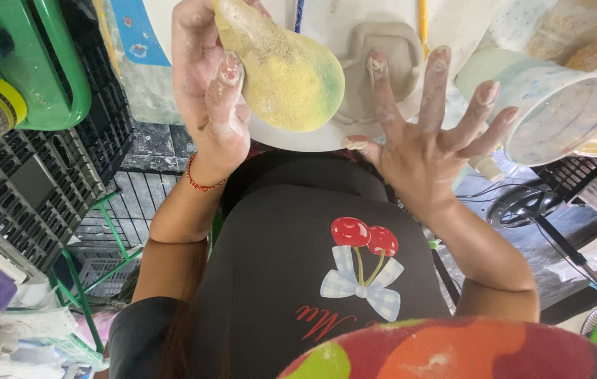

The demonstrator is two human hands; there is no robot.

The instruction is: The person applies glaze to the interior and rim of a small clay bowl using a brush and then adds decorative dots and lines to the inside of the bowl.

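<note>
Two hands at the round white board (291,137). Your left hand (207,84) grips a wet, yellow-green, pear-shaped sponge (284,70), fingers curled around it, over the board's near edge. Your right hand (428,140) is spread wide, holding nothing, fingertips on the board just beside the grey clay slab (383,67). A pale plastic bucket (551,105) lies tipped right of the board.

Bright, even daylight, soft shadows; sharp centre, wide-angle bending and slight blur at edges.

Around the plate (291,137), a crate (24,189) blocks the left and a tub (558,105) the right; between the forearms is open room.
</note>
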